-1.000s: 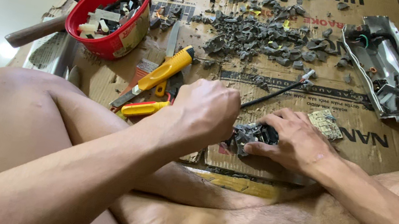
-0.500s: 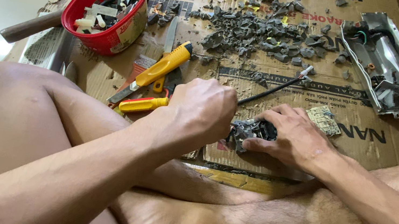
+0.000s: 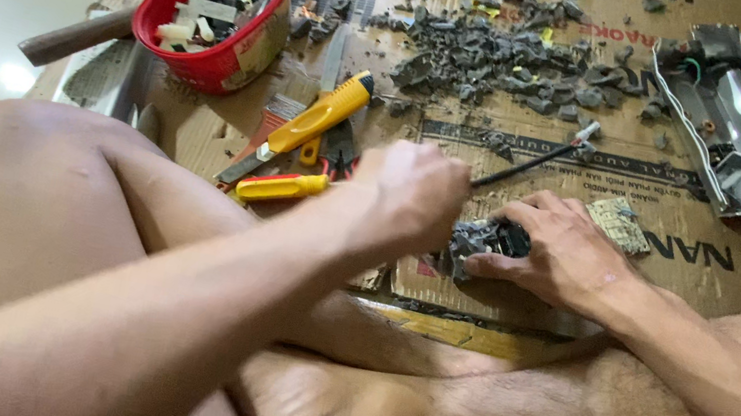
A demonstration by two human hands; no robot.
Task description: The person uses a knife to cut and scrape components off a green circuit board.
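The left hand (image 3: 412, 200) is closed in a fist around the handle of a thin black tool (image 3: 531, 162), whose shaft runs up and away from the knuckles to a pale tip. The right hand (image 3: 556, 251) lies just beside it, palm down, fingers curled over a small grey part (image 3: 469, 244) and pressing it against the cardboard sheet (image 3: 517, 300). The part sits between the two hands, under the right fingertips and touching the near edge of the left fist; how the tool's working end meets it is hidden by the left hand.

Just beyond the left hand lie a yellow utility knife (image 3: 317, 119) and a yellow-handled tool (image 3: 281, 187), side by side. Farther off past them stands a red bowl (image 3: 175, 60) holding small pieces. Beyond both hands spreads a pile of grey fragments (image 3: 508, 60). Well beyond the right hand rests an opened metal housing (image 3: 736, 120). A small patterned block (image 3: 619, 225) lies touching the back of the right hand.
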